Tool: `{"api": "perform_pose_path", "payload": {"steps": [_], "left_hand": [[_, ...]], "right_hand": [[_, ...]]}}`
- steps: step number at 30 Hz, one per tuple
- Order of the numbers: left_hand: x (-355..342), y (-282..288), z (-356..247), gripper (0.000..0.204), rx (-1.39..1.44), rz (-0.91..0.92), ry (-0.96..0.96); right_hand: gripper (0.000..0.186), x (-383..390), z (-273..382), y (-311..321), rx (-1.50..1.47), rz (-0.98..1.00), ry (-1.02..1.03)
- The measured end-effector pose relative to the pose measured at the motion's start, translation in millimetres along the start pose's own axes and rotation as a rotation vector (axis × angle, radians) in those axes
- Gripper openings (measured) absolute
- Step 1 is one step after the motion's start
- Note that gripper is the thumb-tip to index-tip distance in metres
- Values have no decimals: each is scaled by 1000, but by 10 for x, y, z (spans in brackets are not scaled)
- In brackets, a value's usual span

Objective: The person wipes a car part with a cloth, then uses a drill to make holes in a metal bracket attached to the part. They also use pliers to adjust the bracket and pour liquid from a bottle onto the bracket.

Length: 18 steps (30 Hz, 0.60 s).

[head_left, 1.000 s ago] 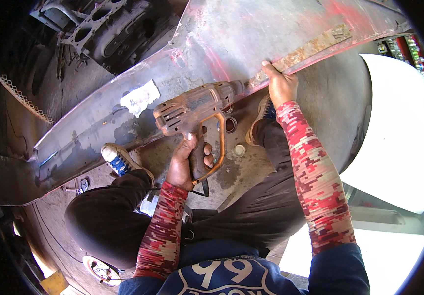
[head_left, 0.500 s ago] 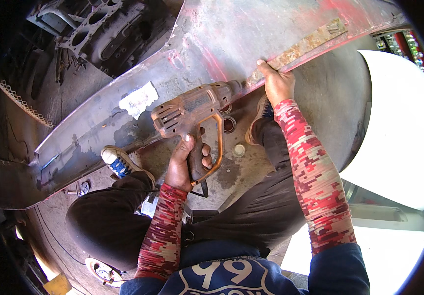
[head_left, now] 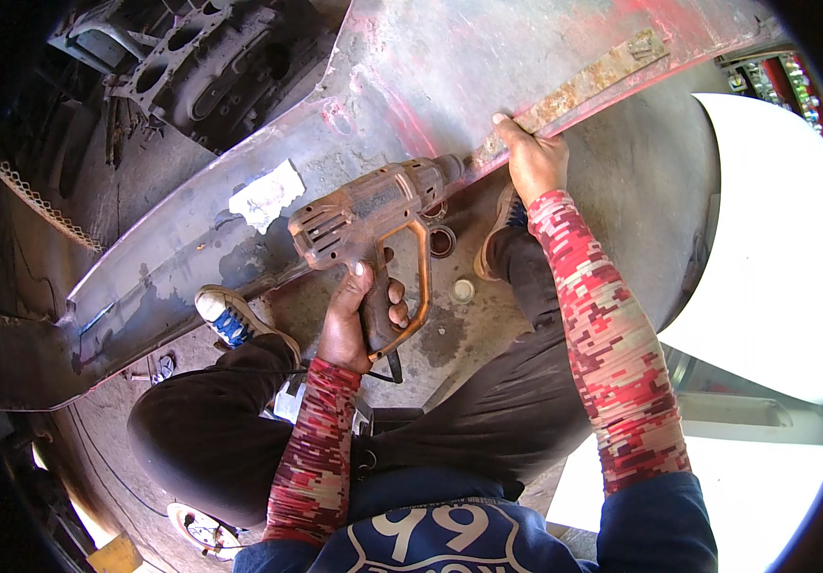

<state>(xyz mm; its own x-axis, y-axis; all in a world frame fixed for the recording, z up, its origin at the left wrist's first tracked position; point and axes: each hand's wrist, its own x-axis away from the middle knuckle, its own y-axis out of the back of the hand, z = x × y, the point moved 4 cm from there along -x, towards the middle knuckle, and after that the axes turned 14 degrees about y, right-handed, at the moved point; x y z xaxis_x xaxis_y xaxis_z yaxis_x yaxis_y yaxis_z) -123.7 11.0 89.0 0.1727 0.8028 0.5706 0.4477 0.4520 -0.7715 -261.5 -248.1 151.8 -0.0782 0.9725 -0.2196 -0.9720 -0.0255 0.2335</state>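
Note:
My left hand (head_left: 349, 315) is closed round the handle of a worn, rust-brown heat gun (head_left: 364, 210) with an orange guard loop. Its nozzle points right, close to the panel's near edge. A long curved metal car body panel (head_left: 268, 143), grey with patches of red paint, spans the view from lower left to upper right. My right hand (head_left: 538, 164) grips the panel's near edge, thumb on top, the other fingers mostly hidden underneath. A rusty strip (head_left: 593, 88) runs along that edge beyond my right hand. On the panel's left part lies a torn white piece of sheet (head_left: 266, 194).
An engine block (head_left: 211, 81) and other metal parts stand at upper left. Below the panel, small round containers (head_left: 441, 241) sit on the floor between my feet. A cord (head_left: 268, 369) trails left from the gun. Large white panels (head_left: 774, 248) are at the right.
The heat gun and both hands have shifted very slightly left. The panel's right end appears slightly further left and up; my grips are the same.

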Motion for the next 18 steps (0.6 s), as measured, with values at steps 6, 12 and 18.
{"api": "perform_pose_path", "payload": {"steps": [6,12,18], "left_hand": [[-7,2,2,59,2,0,-11],[-6,20,1,58,-27,-22,-8],[-5,9,-2,58,-26,-6,-8]], "right_hand": [[18,-1,-6,-12,-44,-30,28],[17,-9,-11,-9,-8,-27,58],[19,-5,-11,-7,-32,-37,45]]}}
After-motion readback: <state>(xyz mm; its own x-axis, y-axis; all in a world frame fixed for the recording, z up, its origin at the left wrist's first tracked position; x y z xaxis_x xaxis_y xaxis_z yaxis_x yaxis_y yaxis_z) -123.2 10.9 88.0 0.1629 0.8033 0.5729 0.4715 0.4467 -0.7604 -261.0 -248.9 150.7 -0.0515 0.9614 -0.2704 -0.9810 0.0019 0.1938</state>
